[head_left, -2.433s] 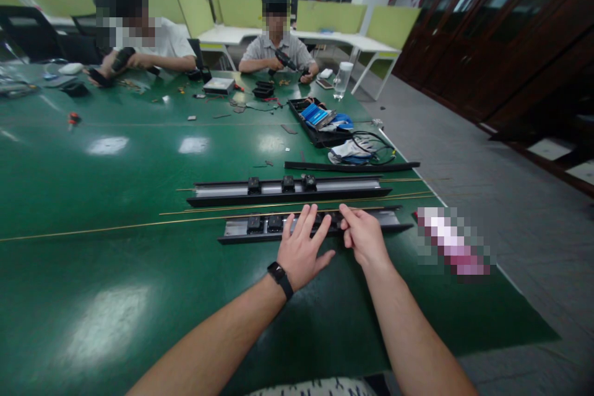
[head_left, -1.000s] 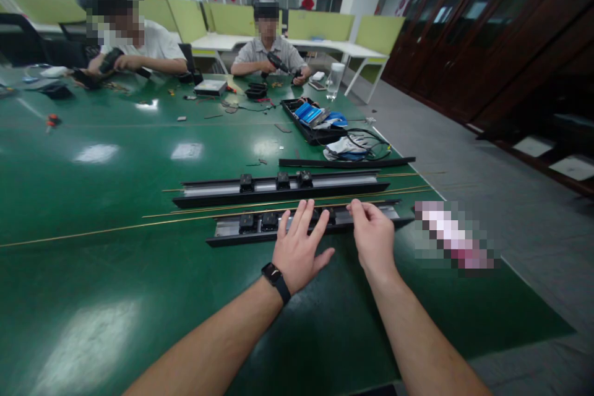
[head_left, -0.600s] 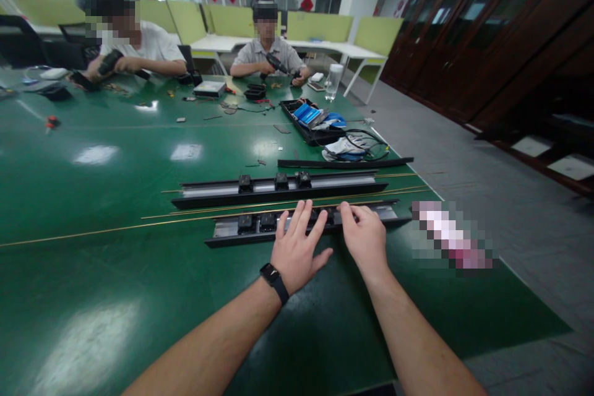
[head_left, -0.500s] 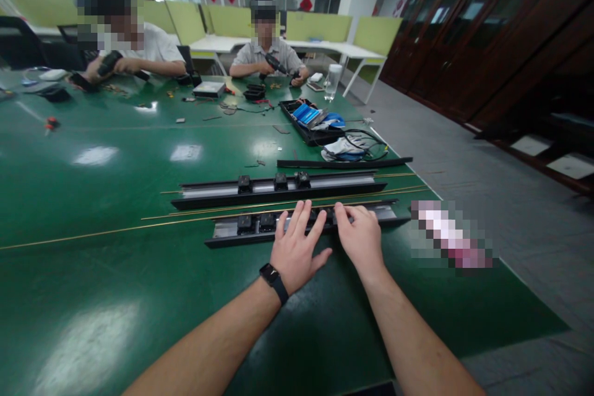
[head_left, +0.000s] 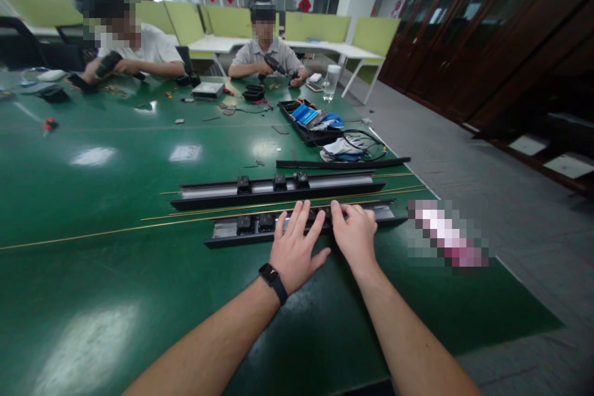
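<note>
A black channel-shaped rail (head_left: 260, 239) with a pale inner floor lies crosswise before me, with several small black square blocks (head_left: 244, 224) in it. My left hand (head_left: 294, 257), wearing a black watch (head_left: 273, 281), is spread over the middle of this rail, fingertips at its far edge. Just to its right, my right hand (head_left: 356, 235) has its fingers curled together at the rail; what they pinch, if anything, is hidden. Long thin brass-coloured rods (head_left: 93, 237) run along the rail's far side. Behind them lies a second such rail (head_left: 334, 182) holding three black blocks.
A narrow black strip (head_left: 343, 163) lies beyond the rails. Farther back are gloves (head_left: 346, 150) with black cable and a black tray (head_left: 304, 133) of blue items. Two people sit across the green table (head_left: 139, 297), each with a power drill (head_left: 275, 64). The table's edge runs down the right.
My right hand has shifted slightly left along the near rail, closer to my left hand. The left hand stays spread in place.
</note>
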### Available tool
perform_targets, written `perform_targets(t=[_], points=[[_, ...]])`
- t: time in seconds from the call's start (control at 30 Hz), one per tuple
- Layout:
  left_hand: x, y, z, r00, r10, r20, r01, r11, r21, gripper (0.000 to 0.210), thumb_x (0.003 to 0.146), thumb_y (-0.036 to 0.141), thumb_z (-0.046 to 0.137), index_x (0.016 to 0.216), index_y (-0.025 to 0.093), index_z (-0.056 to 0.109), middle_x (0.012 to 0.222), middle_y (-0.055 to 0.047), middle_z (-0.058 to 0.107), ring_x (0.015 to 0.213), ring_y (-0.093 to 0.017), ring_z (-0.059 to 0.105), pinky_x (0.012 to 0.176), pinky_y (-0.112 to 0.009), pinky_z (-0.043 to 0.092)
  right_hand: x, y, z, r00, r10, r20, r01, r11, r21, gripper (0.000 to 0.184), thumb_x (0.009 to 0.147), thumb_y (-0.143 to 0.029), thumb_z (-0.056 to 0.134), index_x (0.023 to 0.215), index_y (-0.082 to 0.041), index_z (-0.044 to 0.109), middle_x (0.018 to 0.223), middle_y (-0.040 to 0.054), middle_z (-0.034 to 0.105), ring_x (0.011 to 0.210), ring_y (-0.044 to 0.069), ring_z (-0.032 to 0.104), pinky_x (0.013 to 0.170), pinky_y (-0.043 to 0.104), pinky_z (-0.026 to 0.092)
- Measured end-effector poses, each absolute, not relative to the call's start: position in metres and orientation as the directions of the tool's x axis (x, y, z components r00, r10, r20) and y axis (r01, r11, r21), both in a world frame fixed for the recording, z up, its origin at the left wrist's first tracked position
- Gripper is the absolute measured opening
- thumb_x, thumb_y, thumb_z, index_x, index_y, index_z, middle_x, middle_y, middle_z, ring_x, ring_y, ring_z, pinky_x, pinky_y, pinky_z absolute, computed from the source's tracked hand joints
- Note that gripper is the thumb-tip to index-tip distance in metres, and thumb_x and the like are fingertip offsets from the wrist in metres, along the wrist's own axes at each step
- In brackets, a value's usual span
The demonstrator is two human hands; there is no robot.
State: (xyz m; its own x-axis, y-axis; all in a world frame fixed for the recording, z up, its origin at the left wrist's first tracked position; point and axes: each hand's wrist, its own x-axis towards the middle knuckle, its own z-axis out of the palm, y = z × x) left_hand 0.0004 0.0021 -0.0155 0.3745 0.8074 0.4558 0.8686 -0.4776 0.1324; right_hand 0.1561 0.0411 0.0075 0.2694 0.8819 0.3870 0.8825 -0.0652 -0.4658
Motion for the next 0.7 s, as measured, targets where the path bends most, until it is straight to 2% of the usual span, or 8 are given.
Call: perform_targets(t=[0.27,0.53,0.63,0.7], points=[[0.0,0.002,-0.013,0.378,0.807,0.454,0.871,-0.476,0.121,0.078,0.089,0.058,0.057,0.156,0.027,0.03,0.166,-0.013,0.019,0.154,-0.029,0.017,0.121,-0.053,0.019,0.156,0.043,0.009,0.3,0.887,0.35,0.853,-0.086,-0.514,0.043,0.097,-0.05,0.051,0.082,-0.021,0.078,0.094,0.0095,0.075,0.094,0.029,0.056,0.083,0.04,0.036],[0.001,0.001,-0.014,0.369,0.802,0.469,0.874,-0.471,0.118,0.08,0.087,0.058,0.06,0.155,0.027,0.032,0.165,-0.013,0.023,0.152,-0.03,0.022,0.121,-0.053,0.021,0.166,0.043,0.011,0.241,0.882,0.405,0.846,0.014,-0.533,0.047,0.1,-0.045,0.045,0.08,-0.018,0.078,0.087,0.0118,0.074,0.085,0.026,0.061,0.087,0.039,0.039],[0.001,0.001,-0.013,0.369,0.804,0.466,0.876,-0.468,0.115,0.08,0.087,0.058,0.06,0.155,0.028,0.033,0.165,-0.013,0.023,0.152,-0.03,0.023,0.121,-0.053,0.022,0.171,0.041,0.017,0.284,0.87,0.402,0.807,0.009,-0.59,0.046,0.098,-0.047,0.047,0.079,-0.018,0.079,0.085,0.0115,0.074,0.083,0.026,0.064,0.082,0.037,0.041],[0.001,0.001,-0.012,0.368,0.809,0.459,0.879,-0.463,0.113,0.079,0.087,0.059,0.059,0.155,0.028,0.032,0.165,-0.012,0.023,0.152,-0.03,0.022,0.121,-0.052,0.022,0.174,0.039,0.019,0.352,0.866,0.355,0.727,-0.014,-0.687,0.047,0.096,-0.051,0.049,0.08,-0.018,0.079,0.082,0.0105,0.074,0.077,0.025,0.065,0.075,0.035,0.043]])
